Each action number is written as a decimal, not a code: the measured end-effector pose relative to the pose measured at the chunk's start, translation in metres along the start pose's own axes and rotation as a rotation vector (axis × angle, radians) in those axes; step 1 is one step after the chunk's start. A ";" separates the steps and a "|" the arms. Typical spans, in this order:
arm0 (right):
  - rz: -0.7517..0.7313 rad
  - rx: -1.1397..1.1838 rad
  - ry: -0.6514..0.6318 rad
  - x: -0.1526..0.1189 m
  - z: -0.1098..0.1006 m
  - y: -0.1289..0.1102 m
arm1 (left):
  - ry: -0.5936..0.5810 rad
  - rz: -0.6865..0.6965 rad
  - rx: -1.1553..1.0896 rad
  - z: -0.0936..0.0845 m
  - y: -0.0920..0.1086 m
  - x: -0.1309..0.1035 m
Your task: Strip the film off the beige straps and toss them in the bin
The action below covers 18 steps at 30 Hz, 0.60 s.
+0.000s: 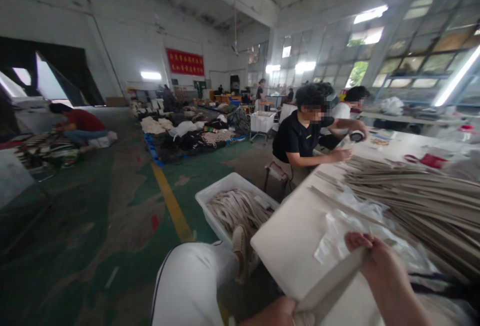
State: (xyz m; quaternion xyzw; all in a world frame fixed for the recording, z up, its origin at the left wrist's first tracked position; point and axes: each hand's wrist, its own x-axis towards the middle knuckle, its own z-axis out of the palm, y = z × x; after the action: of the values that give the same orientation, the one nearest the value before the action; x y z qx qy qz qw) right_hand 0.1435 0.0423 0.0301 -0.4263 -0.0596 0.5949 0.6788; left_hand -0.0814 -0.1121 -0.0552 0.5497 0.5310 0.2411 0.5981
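From where I stand, in the head view, the person's right hand pinches the upper end of a flat grey-beige strip, and the left hand, partly cut off by the bottom edge, is closed around its lower end. The strip slants over the near edge of a white tabletop, stretched between the two hands. Crumpled clear plastic lies on the table just beyond the right hand, and a thick spread of long grey-beige strips covers the table's right side. A small red item sits past them. At the table's far end, a seated co-worker in a dark top holds a round roll with a dark centre. On the green floor beside the table, a white plastic tub holds more strips in a loose heap, a beige shoe right by it.
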 end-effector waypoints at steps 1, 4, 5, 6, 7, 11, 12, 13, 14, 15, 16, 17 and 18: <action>-0.045 -0.005 -0.021 -0.002 0.009 0.007 | 0.065 0.035 0.083 -0.013 0.005 -0.001; -0.250 -0.118 -0.149 -0.015 0.043 0.028 | 0.289 0.261 0.301 -0.042 0.032 0.006; -0.323 -0.188 -0.213 -0.021 0.056 0.034 | 0.360 0.349 0.324 -0.047 0.043 0.013; -0.387 -0.268 -0.281 -0.027 0.070 0.040 | 0.416 0.422 0.311 -0.051 0.054 0.021; -0.436 -0.347 -0.347 -0.033 0.085 0.044 | 0.444 0.470 0.272 -0.052 0.064 0.030; -0.553 -0.631 -0.582 -0.035 0.141 0.056 | 0.494 0.467 0.027 -0.056 0.089 0.075; -0.544 -0.681 -0.613 -0.028 0.154 0.056 | 0.529 0.454 -0.065 -0.061 0.091 0.084; -0.526 -0.731 -0.637 -0.019 0.165 0.056 | 0.570 0.440 -0.186 -0.069 0.090 0.091; -0.519 -0.784 -0.649 -0.006 0.175 0.054 | 0.624 0.423 -0.332 -0.079 0.089 0.095; -0.544 -0.855 -0.646 0.009 0.185 0.052 | 0.692 0.403 -0.487 -0.092 0.086 0.097; -0.597 -0.941 -0.632 0.024 0.193 0.048 | 0.764 0.376 -0.642 -0.105 0.083 0.097; -0.665 -1.031 -0.609 0.040 0.201 0.044 | 0.851 0.347 -0.783 -0.120 0.079 0.096; -0.738 -1.116 -0.581 0.055 0.209 0.040 | 0.913 0.320 -0.901 -0.133 0.075 0.093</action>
State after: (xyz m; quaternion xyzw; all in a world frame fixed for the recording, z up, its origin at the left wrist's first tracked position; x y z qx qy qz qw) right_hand 0.0062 0.1929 0.1123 -0.4859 -0.6715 0.2976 0.4737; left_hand -0.1490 0.0434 0.0010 0.1604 0.4901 0.7344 0.4413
